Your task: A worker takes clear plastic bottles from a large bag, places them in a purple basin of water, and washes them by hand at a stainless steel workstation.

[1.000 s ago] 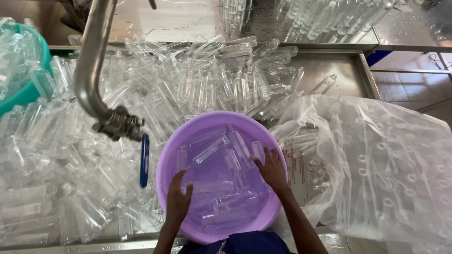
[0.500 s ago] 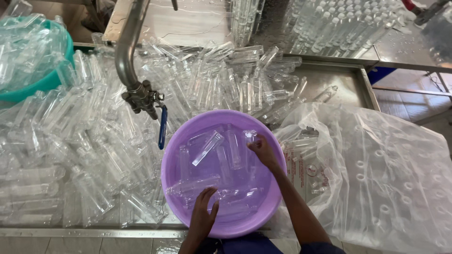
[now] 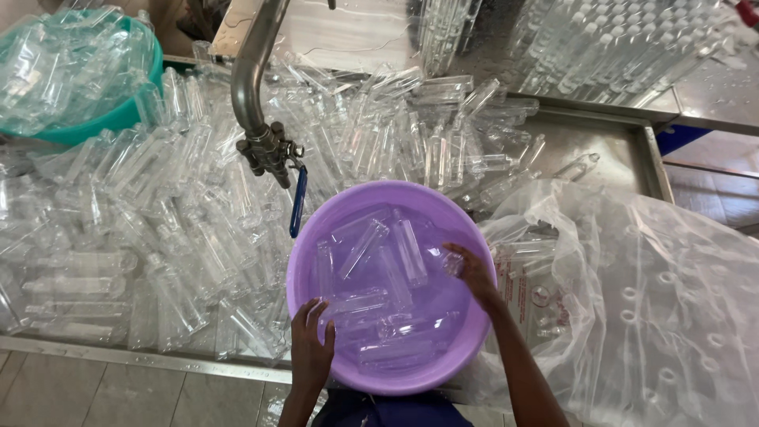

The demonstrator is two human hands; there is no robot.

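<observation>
1. Fingers [image 3: 457,255] of the right hand [image 3: 473,273] were curled loosely around a small clear bottle [image 3: 452,264] inside the purple basin [image 3: 304,261]; whether they truly pinched it could not be told.
2. Fingers [image 3: 316,312] of the left hand [image 3: 311,348] were spread and laid over the near rim of the basin, holding nothing.
3. Change from half a second earlier: the left hand had come out of the bottles in the basin to the near rim; the right hand had shifted from the far side toward the right wall. Judged meaning: the basin was being steadied while one bottle was singled out.
4. Basin contents: several clear plastic bottles [image 3: 371,245] lying on their sides, seemingly in water.
5. Faucet [image 3: 265,146], metal, with a blue lever [image 3: 298,202], hung just beyond the basin's far-left rim.
6. Sink [image 3: 601,138], steel, was heaped with loose clear bottles [image 3: 158,229] around the basin.
7. Plastic bag [image 3: 648,292], clear and crumpled, with more bottles inside, lay just right of the basin.
8. Green tub [image 3: 118,119], full of bottles, stood far left, well apart.
</observation>
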